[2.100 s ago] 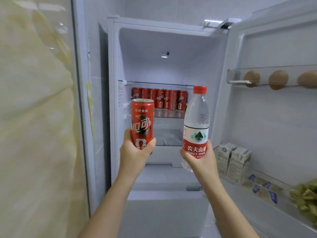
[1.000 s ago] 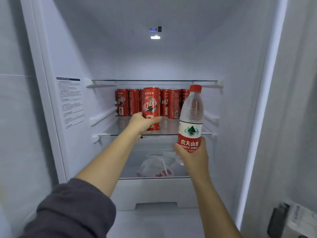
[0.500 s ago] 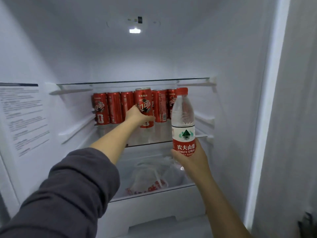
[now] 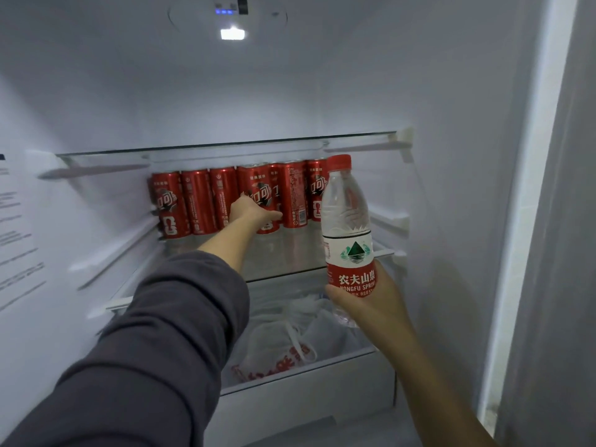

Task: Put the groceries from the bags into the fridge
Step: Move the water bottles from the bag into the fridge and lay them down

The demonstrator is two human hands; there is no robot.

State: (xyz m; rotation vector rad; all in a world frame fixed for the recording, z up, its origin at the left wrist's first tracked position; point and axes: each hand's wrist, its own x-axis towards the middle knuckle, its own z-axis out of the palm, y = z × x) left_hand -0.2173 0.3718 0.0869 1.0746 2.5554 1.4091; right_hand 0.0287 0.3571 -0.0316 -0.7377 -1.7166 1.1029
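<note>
Head view, the only one: the left hand (image 4: 254, 209) is stretched deep into the white fridge cabinet (image 4: 451, 188), fingers and thumb wrapped round the lower half of a slim red aluminium drink can (image 4: 258, 185), just off frame centre at approx 10 o'clock. The can is upright, at the front of a row of matching red cans (image 4: 196, 201) that runs to its 9 and 3 o'clock along the back of the clear glass middle shelf (image 4: 290, 256). Likely it's gripped low so the top clears the upper glass shelf (image 4: 225, 146) at 12 o'clock. Can't tell if its base is down on the glass yet. The dark grey sleeve (image 4: 161, 333) fills the 7 o'clock corner. The right hand (image 4: 371, 301) is at approx 4 o'clock, outside the shelf edge, fingers curled round the red label band of a clear plastic water bottle w/ red cap (image 4: 346, 221). It's held vertical and off to the side, prob. parked there so it's out of the other arm's way until its turn. At 6 o'clock, a white drawer (image 4: 306, 382) holds white plastic bags w/ red print (image 4: 290, 340). The interior lamp (image 4: 232, 33) is at 12 o'clock and a printed info sticker (image 4: 16, 237) at 9 o'clock. My read is the can is nearly placed and the bottle goes next; the free shelf front at 3 o'clock looks like room enough.
</note>
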